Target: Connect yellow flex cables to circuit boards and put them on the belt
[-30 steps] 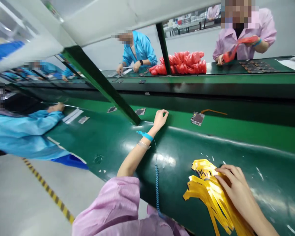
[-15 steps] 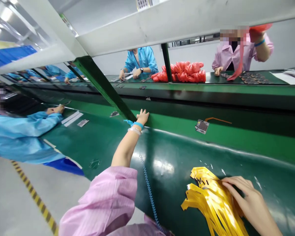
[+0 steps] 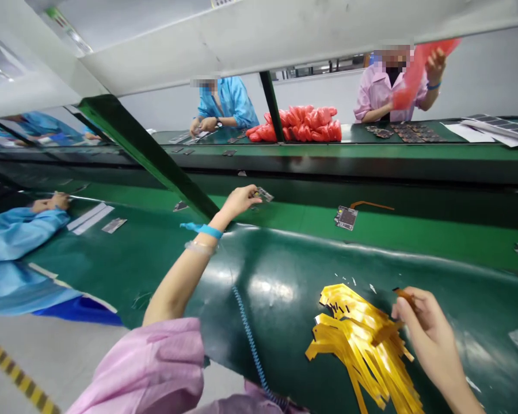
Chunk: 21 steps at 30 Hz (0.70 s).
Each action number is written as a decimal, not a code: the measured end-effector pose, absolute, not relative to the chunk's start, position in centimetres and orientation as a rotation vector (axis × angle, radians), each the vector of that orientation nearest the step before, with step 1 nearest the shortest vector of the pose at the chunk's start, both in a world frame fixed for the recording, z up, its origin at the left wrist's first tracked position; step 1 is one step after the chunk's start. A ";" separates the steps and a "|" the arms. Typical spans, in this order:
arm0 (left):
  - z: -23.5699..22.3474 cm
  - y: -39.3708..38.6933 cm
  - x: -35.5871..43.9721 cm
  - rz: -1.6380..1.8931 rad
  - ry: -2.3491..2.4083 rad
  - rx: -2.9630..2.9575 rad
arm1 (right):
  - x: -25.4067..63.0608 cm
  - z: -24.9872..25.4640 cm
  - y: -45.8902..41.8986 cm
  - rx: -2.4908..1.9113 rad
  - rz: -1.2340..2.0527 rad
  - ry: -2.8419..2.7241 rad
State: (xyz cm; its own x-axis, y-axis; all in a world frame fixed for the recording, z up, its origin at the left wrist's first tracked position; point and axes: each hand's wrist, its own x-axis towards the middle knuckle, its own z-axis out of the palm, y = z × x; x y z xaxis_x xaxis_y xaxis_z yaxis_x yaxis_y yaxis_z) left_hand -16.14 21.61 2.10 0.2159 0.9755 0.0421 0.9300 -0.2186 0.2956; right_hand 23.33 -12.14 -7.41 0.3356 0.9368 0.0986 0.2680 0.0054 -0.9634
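My left hand [image 3: 242,201] reaches out over the bright green belt, its fingers closed on the edge of a small circuit board [image 3: 265,194]. Close to me, my right hand [image 3: 427,325] pinches one orange flex cable [image 3: 404,296] with a dark end, just right of a pile of yellow flex cables [image 3: 349,322]. That pile lies fanned out on the dark green table mat [image 3: 285,322]. Farther right along the belt rests another circuit board [image 3: 346,218], with an orange flex cable [image 3: 373,204] running off it.
A green post [image 3: 151,155] slants down beside my left forearm. From my wrist area a coiled blue cord [image 3: 250,328] hangs over the mat. Co-workers sit opposite, near a heap of red bags [image 3: 302,123]. At left, a blue-sleeved co-worker [image 3: 21,230] works beside white strips [image 3: 90,218].
My left hand has picked up a circuit board from the belt. My right hand has lifted one flex cable off the pile. The view has shifted somewhat to the right.
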 end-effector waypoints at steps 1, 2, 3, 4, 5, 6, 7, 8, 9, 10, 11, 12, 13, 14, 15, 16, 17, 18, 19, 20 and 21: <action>1.7 19.9 -14.3 0.388 1.732 2.292 | 22.9 -7.0 -12.3 -1.484 0.780 -1.135; 1.2 17.7 -12.3 0.449 1.633 2.294 | 22.5 -6.7 -12.4 -1.479 0.784 -1.135; 0.5 15.3 -10.2 0.492 1.531 2.298 | 22.2 -6.4 -12.6 -1.489 0.785 -1.146; -0.2 12.6 -8.1 0.544 1.409 2.280 | 21.8 -6.2 -12.7 -1.514 0.786 -1.164; -0.8 9.9 -6.1 0.629 1.196 2.182 | 21.6 -6.1 -12.9 -1.546 0.790 -1.183; -1.4 7.3 -4.4 0.638 1.034 2.105 | 21.3 -6.0 -13.1 -1.574 0.797 -1.201; -1.9 4.8 -2.9 0.576 0.910 2.079 | 21.2 -6.0 -13.2 -1.592 0.803 -1.213; -2.3 2.6 -1.6 0.535 0.829 2.082 | 21.0 -6.0 -13.3 -1.599 0.813 -1.226; -2.5 0.8 -0.7 0.501 0.776 2.103 | 20.9 -5.9 -13.4 -1.599 0.813 -1.235; -2.5 -0.6 -0.1 0.473 0.738 2.125 | 20.8 -5.9 -13.5 -1.592 0.807 -1.246; -2.5 -1.7 0.4 0.464 0.712 2.138 | 20.8 -5.9 -13.5 -1.583 0.796 -1.260; -2.5 -2.4 0.6 0.467 0.691 2.140 | 20.7 -5.8 -13.5 -1.575 0.782 -1.276; -2.4 -2.9 0.7 0.476 0.671 2.134 | 20.7 -5.7 -13.5 -1.571 0.765 -1.291; -2.3 -3.1 0.7 0.489 0.653 2.124 | 20.7 -5.6 -13.5 -1.569 0.749 -1.303; -2.3 -3.3 0.6 0.503 0.638 2.120 | 20.7 -5.5 -13.5 -1.570 0.733 -1.309; -2.3 -3.3 0.5 0.514 0.627 2.123 | 20.7 -5.5 -13.5 -1.570 0.721 -1.313; -2.3 -3.4 0.4 0.523 0.616 2.133 | 20.7 -5.4 -13.4 -1.570 0.711 -1.316; -2.4 -3.4 0.3 0.527 0.606 2.147 | 20.7 -5.3 -13.4 -1.572 0.699 -1.318; -2.5 -3.5 0.3 0.525 0.596 2.162 | 20.7 -5.3 -13.4 -1.573 0.688 -1.324; -2.6 -3.5 0.2 0.523 0.588 2.177 | 20.7 -5.3 -13.4 -1.573 0.676 -1.334; -2.7 -3.6 0.2 0.517 0.581 2.189 | 20.8 -5.3 -13.5 -1.571 0.662 -1.350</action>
State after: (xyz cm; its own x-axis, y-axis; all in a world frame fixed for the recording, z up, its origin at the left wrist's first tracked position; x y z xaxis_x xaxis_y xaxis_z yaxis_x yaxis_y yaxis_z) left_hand 0.15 -3.61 -2.74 0.8115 0.5589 0.1705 0.2339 -0.5781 0.7817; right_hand 20.76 -13.47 -5.26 0.2503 0.9538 0.1661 0.4529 0.0363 -0.8908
